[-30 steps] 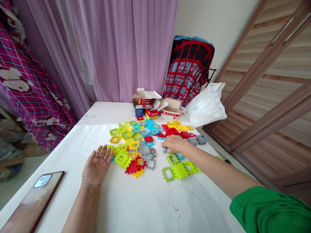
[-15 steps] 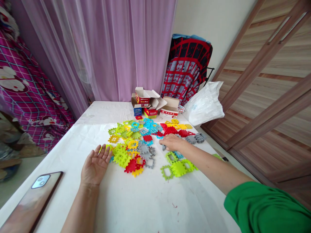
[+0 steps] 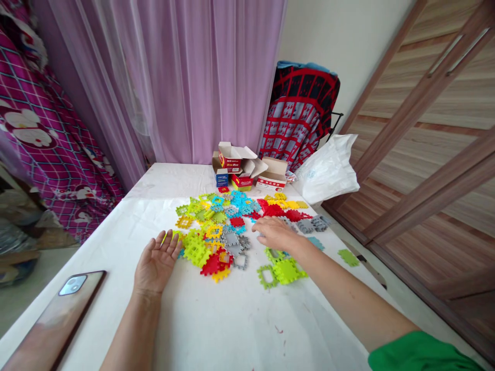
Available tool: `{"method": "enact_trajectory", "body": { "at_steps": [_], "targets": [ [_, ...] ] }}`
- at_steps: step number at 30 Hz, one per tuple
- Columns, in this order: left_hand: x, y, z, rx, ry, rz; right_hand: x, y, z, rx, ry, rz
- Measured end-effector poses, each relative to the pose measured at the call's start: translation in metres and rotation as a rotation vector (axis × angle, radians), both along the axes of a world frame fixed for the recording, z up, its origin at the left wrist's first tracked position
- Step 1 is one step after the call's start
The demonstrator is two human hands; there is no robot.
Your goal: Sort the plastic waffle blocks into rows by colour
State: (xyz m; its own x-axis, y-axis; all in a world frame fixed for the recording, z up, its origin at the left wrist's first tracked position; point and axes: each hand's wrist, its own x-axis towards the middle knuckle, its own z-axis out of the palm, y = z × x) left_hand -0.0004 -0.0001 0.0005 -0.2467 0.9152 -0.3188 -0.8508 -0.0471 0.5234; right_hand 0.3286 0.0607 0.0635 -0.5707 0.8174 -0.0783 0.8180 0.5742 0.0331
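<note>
My left hand (image 3: 157,263) is open, palm up, its fingertips at the left edge of a heap of interlocking plastic tiles. Lime-green tiles (image 3: 195,248) lie beside those fingers, along with red tiles (image 3: 211,264) and grey tiles (image 3: 231,238). My right hand (image 3: 275,233) is palm down with bent, parted fingers, and no tile shows in it. In front of its wrist is a group of green tiles (image 3: 286,271). Beyond it lie red tiles (image 3: 275,210), while more grey tiles (image 3: 305,225) sit to its right. The space under the palm is hidden.
Small open cardboard boxes (image 3: 270,178) stand at the table's back, with blue tiles (image 3: 240,202) in front. A white plastic bag (image 3: 328,170) is at the back right. A phone (image 3: 58,319) lies at the left edge. One green tile (image 3: 348,257) rests near the right edge.
A grey tile seen under my right fingers earlier no longer shows there. My right forearm has shifted nearer, uncovering a blue tile and a green tile at the right. My left hand keeps its pose.
</note>
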Motion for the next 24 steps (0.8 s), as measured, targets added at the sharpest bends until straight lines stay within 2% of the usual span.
{"method": "enact_trajectory", "body": {
  "at_steps": [4, 8, 14, 20, 24],
  "targets": [
    [0.001, -0.002, 0.002, -0.015, -0.009, 0.008, -0.019, -0.016, -0.018, -0.037, 0.181, 0.019],
    [0.001, -0.002, 0.003, -0.006, -0.01, -0.004, -0.041, -0.024, -0.032, -0.029, 0.278, -0.072],
    [0.0, -0.001, 0.0, 0.02, -0.007, -0.024, -0.065, -0.023, -0.044, -0.004, 0.292, -0.138],
    [0.002, 0.0, -0.004, 0.081, 0.069, -0.091, -0.068, -0.024, -0.044, 0.036, 0.297, -0.173],
    [0.011, -0.003, 0.0, 0.116, 0.159, -0.168, -0.061, -0.034, -0.045, 0.142, 0.487, -0.31]
  ]
}}
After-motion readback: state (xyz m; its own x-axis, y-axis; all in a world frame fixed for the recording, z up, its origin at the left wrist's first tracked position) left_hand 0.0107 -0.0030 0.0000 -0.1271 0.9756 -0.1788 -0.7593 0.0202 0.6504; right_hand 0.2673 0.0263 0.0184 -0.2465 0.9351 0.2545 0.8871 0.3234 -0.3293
